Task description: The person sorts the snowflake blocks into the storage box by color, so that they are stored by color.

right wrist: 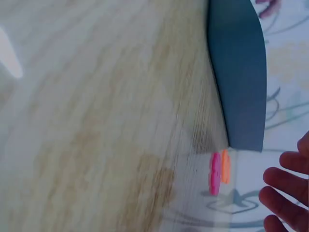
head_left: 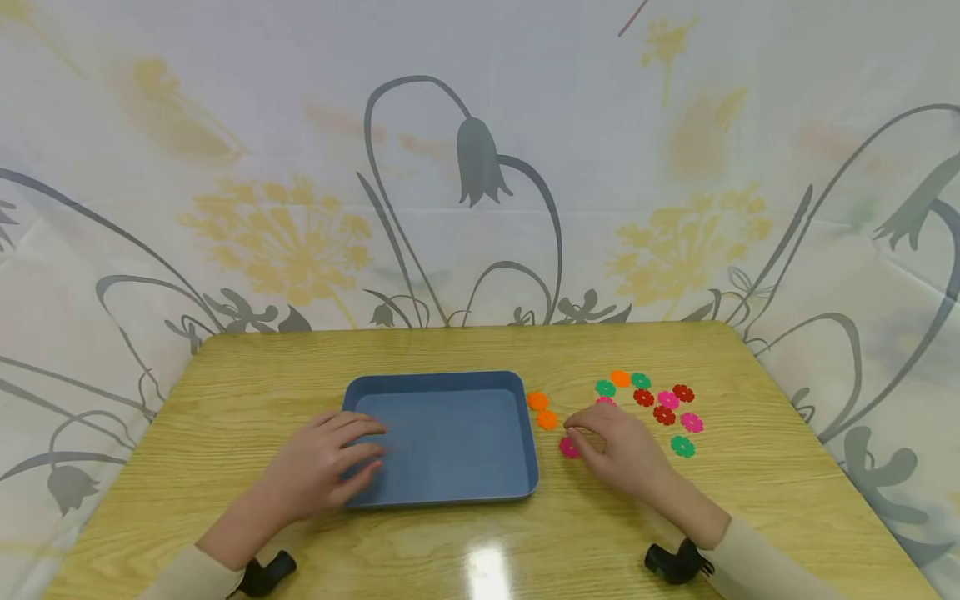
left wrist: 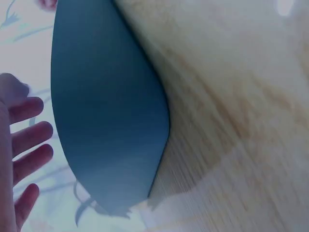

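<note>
A shallow blue tray (head_left: 450, 442) lies on the wooden table with nothing in it. My left hand (head_left: 318, 462) hovers at its left rim, fingers relaxed and holding nothing; the left wrist view shows these fingers (left wrist: 33, 137) apart from each other beside the tray wall (left wrist: 106, 111). To the right of the tray, my right hand (head_left: 618, 442) is held over the table with loosely bent, bare fingers. Nearest to it are a magenta flower-shaped disc (head_left: 569, 448) and an orange flower-shaped disc (head_left: 547, 419). Another orange disc (head_left: 537, 401) lies by the tray's right rim. A pink disc (head_left: 606, 402) is partly hidden behind the hand.
Beyond my right hand several more flower-shaped discs lie scattered, among them a green disc (head_left: 682, 447), a dark red disc (head_left: 664, 415) and a pink disc (head_left: 692, 422). A patterned curtain (head_left: 420, 208) hangs behind the table's back edge.
</note>
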Tool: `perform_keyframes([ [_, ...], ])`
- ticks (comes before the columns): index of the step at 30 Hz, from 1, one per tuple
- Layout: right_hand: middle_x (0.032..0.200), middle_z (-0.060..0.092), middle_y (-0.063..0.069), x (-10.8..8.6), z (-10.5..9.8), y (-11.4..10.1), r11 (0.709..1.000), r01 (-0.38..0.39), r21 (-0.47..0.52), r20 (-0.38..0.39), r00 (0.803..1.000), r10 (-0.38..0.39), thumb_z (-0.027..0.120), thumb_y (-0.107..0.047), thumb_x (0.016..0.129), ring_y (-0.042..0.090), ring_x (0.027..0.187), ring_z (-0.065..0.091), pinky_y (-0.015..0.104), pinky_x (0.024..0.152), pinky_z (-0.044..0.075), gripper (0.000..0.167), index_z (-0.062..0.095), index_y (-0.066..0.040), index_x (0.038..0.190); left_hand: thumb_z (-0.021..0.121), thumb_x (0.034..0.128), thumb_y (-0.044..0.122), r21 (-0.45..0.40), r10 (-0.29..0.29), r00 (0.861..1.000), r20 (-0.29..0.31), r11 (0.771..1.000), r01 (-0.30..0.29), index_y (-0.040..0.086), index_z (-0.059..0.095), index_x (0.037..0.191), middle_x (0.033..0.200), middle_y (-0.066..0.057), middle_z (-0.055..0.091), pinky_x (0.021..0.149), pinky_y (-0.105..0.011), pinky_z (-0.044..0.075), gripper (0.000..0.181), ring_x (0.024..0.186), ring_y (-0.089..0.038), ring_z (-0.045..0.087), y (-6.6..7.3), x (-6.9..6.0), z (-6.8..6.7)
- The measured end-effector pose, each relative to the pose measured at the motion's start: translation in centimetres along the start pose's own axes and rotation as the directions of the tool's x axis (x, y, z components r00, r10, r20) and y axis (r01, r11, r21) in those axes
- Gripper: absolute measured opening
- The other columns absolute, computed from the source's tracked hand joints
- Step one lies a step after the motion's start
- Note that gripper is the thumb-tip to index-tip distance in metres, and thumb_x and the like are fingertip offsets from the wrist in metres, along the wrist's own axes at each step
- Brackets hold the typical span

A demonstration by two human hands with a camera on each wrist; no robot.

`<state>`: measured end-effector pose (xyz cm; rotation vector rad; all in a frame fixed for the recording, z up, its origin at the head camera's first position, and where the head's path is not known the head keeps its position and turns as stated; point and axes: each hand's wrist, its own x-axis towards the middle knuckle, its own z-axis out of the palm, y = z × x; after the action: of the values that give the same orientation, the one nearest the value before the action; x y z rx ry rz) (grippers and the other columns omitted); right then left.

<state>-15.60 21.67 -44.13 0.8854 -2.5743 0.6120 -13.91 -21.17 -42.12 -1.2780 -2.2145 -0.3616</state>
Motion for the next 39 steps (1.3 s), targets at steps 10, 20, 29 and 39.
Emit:
perform_keyframes([
  [10, 0.093, 0.071, -0.003, 0.3, 1.4, 2.1, 0.943, -0.231, 0.240, 0.018, 0.972, 0.234, 0.069, -0.006, 0.093, 0.012, 0.078, 0.063, 0.032, 0.070, 0.054, 0.011, 0.075, -0.006, 0.102, 0.067, 0.0964, 0.029, -0.051, -0.247, 0.965, -0.090, 0.969, 0.243, 0.009, 0.072, 0.093, 0.101, -0.004, 0.067, 0.072, -0.041, 0.053, 0.021, 0.091, -0.023, 0.063, -2.0, -1.5, 0.0],
  [20, 0.092, 0.068, -0.002, 1.6, 2.6, 2.9, 0.872, -0.360, 0.331, 0.121, 0.933, 0.339, 0.071, -0.012, 0.093, 0.012, 0.074, 0.058, 0.029, 0.068, 0.050, 0.013, 0.074, -0.007, 0.105, 0.081, 0.0817, 0.003, -0.218, -0.627, 0.779, 0.025, 0.757, 0.616, 0.007, 0.067, 0.110, 0.114, -0.004, 0.059, 0.070, -0.045, 0.049, 0.031, 0.091, -0.022, 0.060, -2.4, -3.1, 0.7],
  [29, 0.098, 0.064, 0.001, 2.6, 3.1, 3.0, 0.799, -0.493, 0.344, 0.253, 0.868, 0.427, 0.077, -0.021, 0.088, 0.017, 0.080, 0.056, 0.034, 0.074, 0.048, 0.024, 0.075, -0.008, 0.108, 0.076, 0.0892, 0.010, -0.330, -0.714, 0.693, 0.102, 0.632, 0.701, 0.008, 0.065, 0.116, 0.114, -0.007, 0.060, 0.068, -0.033, 0.049, 0.029, 0.091, -0.023, 0.063, -2.6, -3.9, 1.4],
  [39, 0.094, 0.060, 0.002, 2.7, 3.7, 3.0, 0.848, -0.439, 0.299, 0.246, 0.893, 0.376, 0.082, -0.029, 0.083, 0.017, 0.082, 0.052, 0.036, 0.075, 0.046, 0.031, 0.075, -0.009, 0.105, 0.066, 0.0978, 0.013, -0.476, -0.741, 0.631, 0.229, 0.480, 0.737, 0.003, 0.062, 0.126, 0.120, -0.013, 0.061, 0.076, -0.028, 0.052, 0.030, 0.096, -0.013, 0.061, -2.7, -4.8, 2.2],
])
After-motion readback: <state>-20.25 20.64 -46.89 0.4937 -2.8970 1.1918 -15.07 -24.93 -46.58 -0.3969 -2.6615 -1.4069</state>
